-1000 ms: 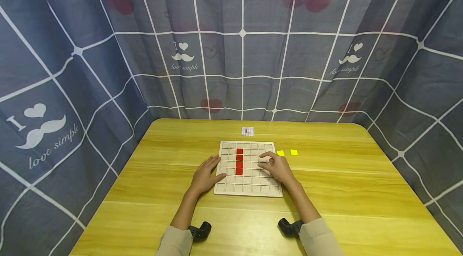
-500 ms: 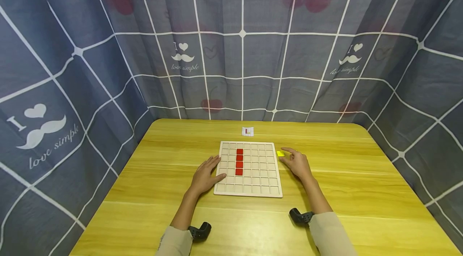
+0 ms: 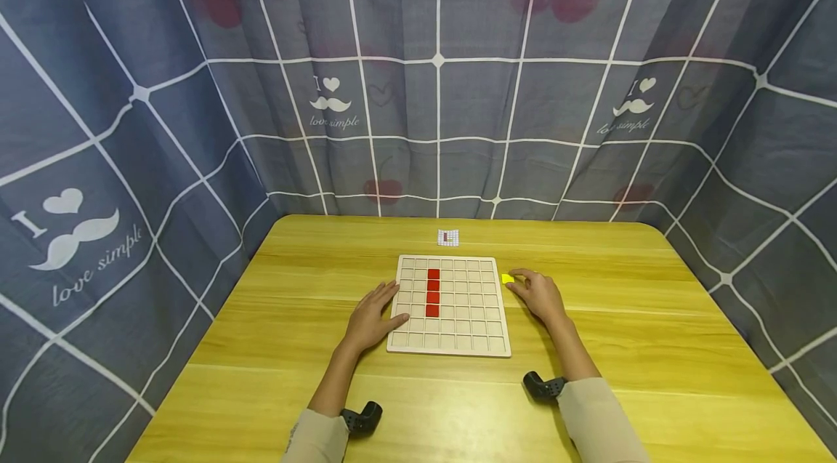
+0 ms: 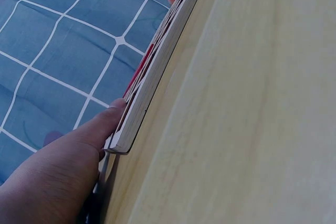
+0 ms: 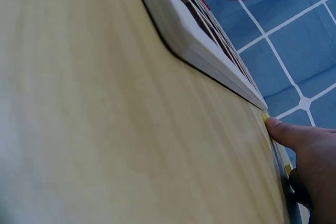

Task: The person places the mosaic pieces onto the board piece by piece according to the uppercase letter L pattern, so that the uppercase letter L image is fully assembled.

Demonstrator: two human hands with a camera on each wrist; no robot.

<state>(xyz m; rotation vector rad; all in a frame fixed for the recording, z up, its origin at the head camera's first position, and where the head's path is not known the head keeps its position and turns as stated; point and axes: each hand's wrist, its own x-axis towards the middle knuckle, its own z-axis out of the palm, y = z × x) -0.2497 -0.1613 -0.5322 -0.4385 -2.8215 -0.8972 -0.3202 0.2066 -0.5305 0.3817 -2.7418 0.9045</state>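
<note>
A pale wooden grid board (image 3: 467, 343) lies on the table, with several red square tiles (image 3: 433, 298) in one column left of its middle. My left hand (image 3: 369, 317) rests on the board's left edge, thumb (image 4: 107, 121) over the rim and fingers stretched along the side. Just off the board's right edge, my right hand (image 3: 539, 296) pinches a yellow square tile (image 3: 507, 278) between thumb and forefinger. The right wrist view shows the thumb (image 5: 278, 129) against that tile's edge. A second bit of yellow (image 5: 288, 169) shows beneath the hand there; the head view hides it.
A small printed card (image 3: 447, 238) with a grid and coloured squares lies behind the board. Grey-blue curtains (image 3: 405, 99) with white lines surround the back and sides of the wooden table (image 3: 314, 259). Each wrist wears a black device (image 3: 362, 418).
My right hand has moved from over the board to the right, onto the nearer yellow tile, and its fingers have closed on it. My left hand has stayed in place.
</note>
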